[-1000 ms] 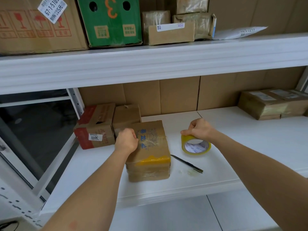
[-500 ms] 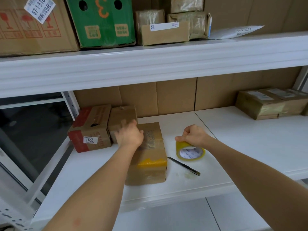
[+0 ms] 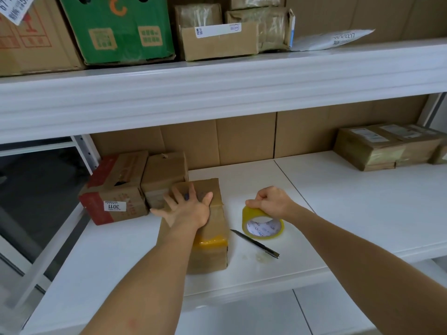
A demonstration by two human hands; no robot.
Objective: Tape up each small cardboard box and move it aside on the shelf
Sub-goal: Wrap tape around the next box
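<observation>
The left hand (image 3: 187,209), fisted on the box (image 3: 210,240) a second ago, is now spread flat, fingers splayed and pressed on the box top. The box is turned slightly and lies closer to the two boxes (image 3: 135,184) at the left rear, its far left corner just beside them. This is judged to be the move-aside step: the taping appears finished, a yellow tape band being visible across the near top edge, and the box is being slid leftward.

The right hand (image 3: 271,201) is unchanged: it is clamped on the top of the tape roll (image 3: 263,226), which stands tilted on the shelf (image 3: 338,201) just right of the box. A pen (image 3: 254,243) lies between box and roll, near the front.

Room to the left rear is limited by the two boxes; further travel would bring contact. The front lip of the shelf is near the box's front face. Open shelf lies to the right, up to the taped boxes (image 3: 387,146) at the far right.
</observation>
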